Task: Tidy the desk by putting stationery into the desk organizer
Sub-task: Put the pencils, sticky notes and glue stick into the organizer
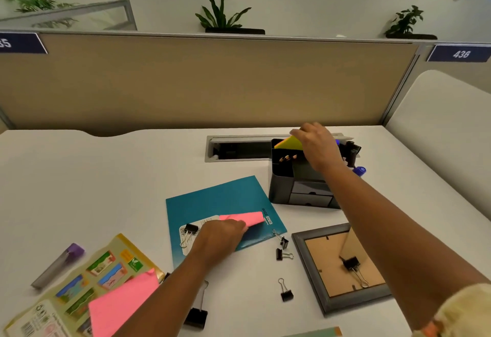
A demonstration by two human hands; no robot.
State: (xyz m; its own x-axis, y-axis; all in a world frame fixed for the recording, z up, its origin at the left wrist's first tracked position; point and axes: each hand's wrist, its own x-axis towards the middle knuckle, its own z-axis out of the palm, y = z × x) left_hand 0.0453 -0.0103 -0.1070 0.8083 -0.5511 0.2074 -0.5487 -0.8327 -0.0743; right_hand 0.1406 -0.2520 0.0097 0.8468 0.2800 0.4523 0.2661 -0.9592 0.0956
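Currently: right hand (pixel 316 145) pinches a yellow sticky-note pad (pixel 289 144) over the grey plastic desk organizer (pixel 297 190); lowering it in comes next. Left hand (pixel 220 233) grips a pink sticky-note pad (pixel 249 218) on the teal folder (pixel 212 201).

The right hand (pixel 317 145) holds a yellow sticky pad (pixel 289 144) over the grey organizer (pixel 300 193). The left hand (pixel 220 235) grips a pink pad (pixel 249 218) on a teal folder (pixel 212 201); binder clips (pixel 286 294) lie on the tabletop (pixel 106 182).
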